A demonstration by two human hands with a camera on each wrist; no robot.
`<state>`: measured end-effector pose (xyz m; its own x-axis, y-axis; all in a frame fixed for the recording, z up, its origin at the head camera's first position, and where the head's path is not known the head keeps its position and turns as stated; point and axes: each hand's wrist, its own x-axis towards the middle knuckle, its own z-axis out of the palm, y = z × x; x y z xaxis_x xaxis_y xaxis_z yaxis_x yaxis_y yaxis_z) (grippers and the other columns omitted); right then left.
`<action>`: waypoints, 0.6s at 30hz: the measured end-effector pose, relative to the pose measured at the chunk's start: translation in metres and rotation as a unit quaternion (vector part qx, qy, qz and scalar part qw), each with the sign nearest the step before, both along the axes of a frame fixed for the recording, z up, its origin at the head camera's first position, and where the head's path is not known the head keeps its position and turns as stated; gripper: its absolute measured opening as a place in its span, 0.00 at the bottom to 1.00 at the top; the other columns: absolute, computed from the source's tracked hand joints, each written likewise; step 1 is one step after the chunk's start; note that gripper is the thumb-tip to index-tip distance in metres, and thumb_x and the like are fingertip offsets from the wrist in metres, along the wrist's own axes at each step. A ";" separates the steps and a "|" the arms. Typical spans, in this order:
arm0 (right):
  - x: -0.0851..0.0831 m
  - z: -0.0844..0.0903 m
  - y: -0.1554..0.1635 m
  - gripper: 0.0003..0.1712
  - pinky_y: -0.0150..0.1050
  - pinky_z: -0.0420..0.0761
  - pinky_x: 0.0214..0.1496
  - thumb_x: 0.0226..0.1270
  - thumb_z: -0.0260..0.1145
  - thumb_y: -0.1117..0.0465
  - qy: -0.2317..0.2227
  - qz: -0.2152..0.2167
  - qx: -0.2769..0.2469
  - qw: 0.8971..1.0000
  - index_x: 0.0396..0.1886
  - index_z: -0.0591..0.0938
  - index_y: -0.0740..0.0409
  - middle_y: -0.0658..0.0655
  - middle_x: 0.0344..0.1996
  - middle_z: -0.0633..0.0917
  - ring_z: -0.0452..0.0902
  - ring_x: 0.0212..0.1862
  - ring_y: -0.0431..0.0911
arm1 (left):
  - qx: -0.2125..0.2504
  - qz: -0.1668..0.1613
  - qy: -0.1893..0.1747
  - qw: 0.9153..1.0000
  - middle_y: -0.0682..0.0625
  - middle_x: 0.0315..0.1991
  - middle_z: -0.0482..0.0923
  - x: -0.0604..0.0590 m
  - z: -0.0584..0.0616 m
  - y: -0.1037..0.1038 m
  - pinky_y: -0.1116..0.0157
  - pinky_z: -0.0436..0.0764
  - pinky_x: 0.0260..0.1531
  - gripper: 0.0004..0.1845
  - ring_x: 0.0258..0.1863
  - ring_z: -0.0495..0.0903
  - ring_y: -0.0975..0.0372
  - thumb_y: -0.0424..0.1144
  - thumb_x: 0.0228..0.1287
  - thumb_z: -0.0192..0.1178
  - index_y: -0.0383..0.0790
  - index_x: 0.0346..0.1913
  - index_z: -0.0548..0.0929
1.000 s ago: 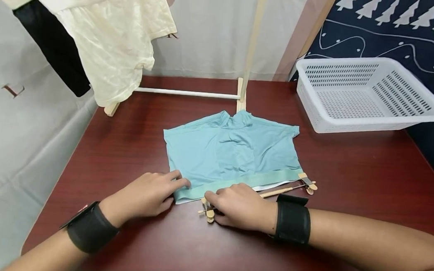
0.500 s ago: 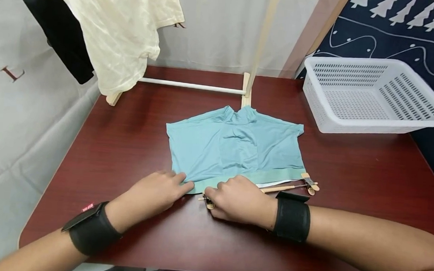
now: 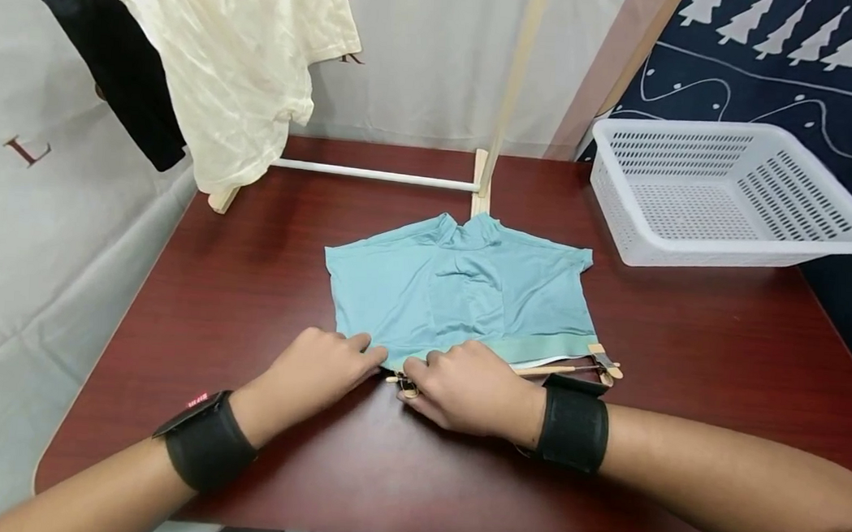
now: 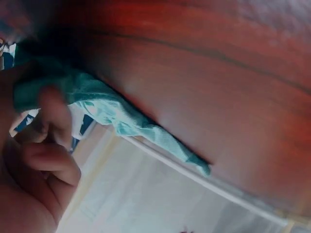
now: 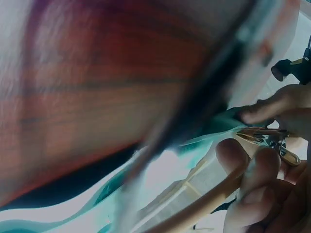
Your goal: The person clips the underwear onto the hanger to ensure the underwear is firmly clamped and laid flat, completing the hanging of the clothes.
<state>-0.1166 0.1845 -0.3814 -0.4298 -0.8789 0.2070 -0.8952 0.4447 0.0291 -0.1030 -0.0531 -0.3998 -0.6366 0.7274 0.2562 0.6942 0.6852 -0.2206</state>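
Both hands meet at the near-left corner of the teal shorts (image 3: 461, 288): left hand (image 3: 317, 369) pinches the waistband, right hand (image 3: 470, 387) apparently grips the hanger (image 3: 559, 369) clip, hanger running rightward.

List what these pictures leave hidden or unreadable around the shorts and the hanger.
- Head view: the right hand covers the hanger's near clip.
- Head view: the left hand hides the shorts' waistband corner.
- Right wrist view: motion blur smears the table.
- Left wrist view: the hanger is not visible.
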 end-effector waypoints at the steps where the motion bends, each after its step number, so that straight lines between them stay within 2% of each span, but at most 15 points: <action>1: -0.001 0.000 0.001 0.20 0.39 0.69 0.15 0.69 0.64 0.44 0.007 0.002 -0.003 1.000 0.25 0.73 0.52 0.47 0.12 0.71 0.70 0.13 0.42 | 0.015 0.002 -0.018 1.000 0.54 0.19 0.68 -0.001 0.001 0.000 0.67 0.60 0.10 0.11 0.10 0.60 0.64 0.35 0.60 0.67 0.48 0.27 0.75; 4: -0.002 -0.002 0.001 0.20 0.38 0.67 0.14 0.69 0.64 0.45 0.030 0.003 -0.025 0.999 0.24 0.72 0.52 0.47 0.12 0.69 0.68 0.12 0.42 | 0.057 0.006 -0.067 0.996 0.56 0.18 0.67 -0.005 0.006 -0.001 0.67 0.60 0.11 0.13 0.10 0.59 0.66 0.42 0.64 0.67 0.50 0.24 0.76; 6: -0.003 -0.002 0.001 0.21 0.37 0.66 0.14 0.69 0.65 0.46 0.042 0.005 -0.040 0.998 0.23 0.72 0.52 0.47 0.11 0.69 0.67 0.12 0.42 | 0.068 0.004 -0.081 0.994 0.57 0.17 0.67 -0.007 0.009 -0.002 0.68 0.60 0.12 0.14 0.11 0.59 0.66 0.44 0.65 0.67 0.51 0.23 0.76; 13: -0.008 0.001 0.001 0.18 0.40 0.69 0.15 0.70 0.65 0.48 0.038 -0.007 -0.065 0.997 0.24 0.73 0.52 0.48 0.12 0.72 0.72 0.13 0.44 | 0.068 -0.013 -0.092 0.993 0.59 0.14 0.63 -0.010 0.015 -0.004 0.69 0.57 0.14 0.13 0.12 0.56 0.68 0.41 0.66 0.66 0.52 0.23 0.77; 18: -0.011 0.000 -0.001 0.19 0.40 0.70 0.15 0.71 0.64 0.48 0.032 -0.004 -0.055 0.998 0.24 0.74 0.52 0.48 0.11 0.71 0.71 0.13 0.44 | 0.074 -0.017 -0.094 0.993 0.59 0.14 0.63 -0.009 0.016 -0.004 0.70 0.55 0.14 0.12 0.12 0.55 0.68 0.41 0.66 0.66 0.52 0.24 0.78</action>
<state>-0.1273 0.1832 -0.3814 -0.4189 -0.8460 0.3298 -0.8899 0.4547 0.0361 -0.1125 -0.0569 -0.3834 -0.6594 0.7121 0.2409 0.7365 0.6762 0.0169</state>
